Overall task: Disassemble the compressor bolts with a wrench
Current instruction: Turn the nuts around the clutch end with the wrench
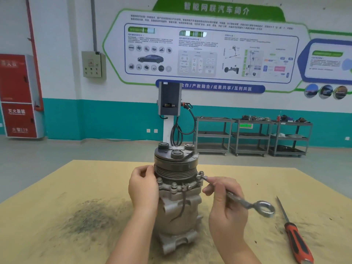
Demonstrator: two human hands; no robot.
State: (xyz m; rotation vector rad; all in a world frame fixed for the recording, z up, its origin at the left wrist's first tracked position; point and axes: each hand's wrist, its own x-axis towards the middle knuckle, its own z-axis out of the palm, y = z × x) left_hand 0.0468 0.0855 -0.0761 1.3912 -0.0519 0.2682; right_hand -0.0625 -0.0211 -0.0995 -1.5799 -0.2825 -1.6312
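The compressor (178, 197) stands upright at the centre of the worktop (57, 206), pulley end up, with its ring of flange bolts just below the grooved pulley. Both hands are on it. The left hand (142, 189) sits at nine o'clock of the body, fingers curled against the flange and pulley edge, bracing it. The right hand (224, 199) is at three o'clock, fingers pinched around the shank of the wrench (236, 198).

Here is the relation that matters: the wrench's long axis runs from the bolt (200, 176) on the flange's right side, at about two o'clock of the housing, out and down toward four o'clock, ending in the ring end that hangs free over the worktop. The working end looks seated on that bolt head, though it is small and I cannot be sure it is fully engaged. The right hand is plainly the nearer one to this bolt and holds the shank about midway, so the coming turn seems to be a swing of the handle around that bolt, with the left hand resisting any twist of the housing.

Off at four o'clock, well apart, a red-handled screwdriver (295, 239) lies on the worktop, untouched.
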